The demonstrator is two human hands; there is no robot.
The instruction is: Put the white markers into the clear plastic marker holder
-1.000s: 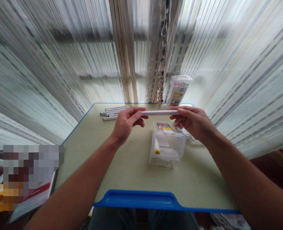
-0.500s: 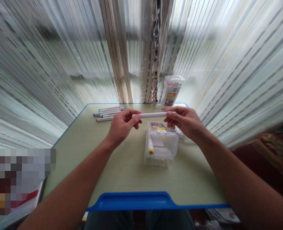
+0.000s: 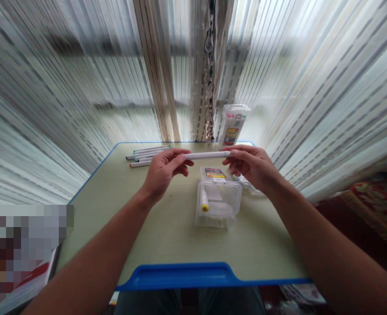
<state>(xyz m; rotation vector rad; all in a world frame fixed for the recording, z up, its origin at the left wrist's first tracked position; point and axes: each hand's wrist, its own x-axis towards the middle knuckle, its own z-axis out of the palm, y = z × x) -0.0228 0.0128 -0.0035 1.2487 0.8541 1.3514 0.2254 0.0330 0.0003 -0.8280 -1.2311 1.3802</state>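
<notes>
A white marker [image 3: 207, 155] is held level above the table between both hands. My left hand [image 3: 167, 168] pinches its left end with thumb and fingers, and my right hand [image 3: 250, 164] grips the right end. Below it, a clear plastic box [image 3: 217, 203] lies on the table with its open end towards me. One marker with a yellow end [image 3: 204, 206] lies inside, along the box's left wall. Beyond my left hand, several white markers [image 3: 147, 154] with coloured ends lie loosely side by side. My fingers hide part of them.
The pale green table [image 3: 167, 236] has a blue rim with a moulded tray [image 3: 183, 274] at the front. A tall clear marker box [image 3: 232, 124] stands at the back right. Another clear plastic item [image 3: 247, 183] lies partly behind my right hand. String curtains [image 3: 98, 87] hang around the back.
Both hands still hold the marker level. My fingers have shifted slightly at its ends, and a joint line near the right end now shows. The view has moved a little.
</notes>
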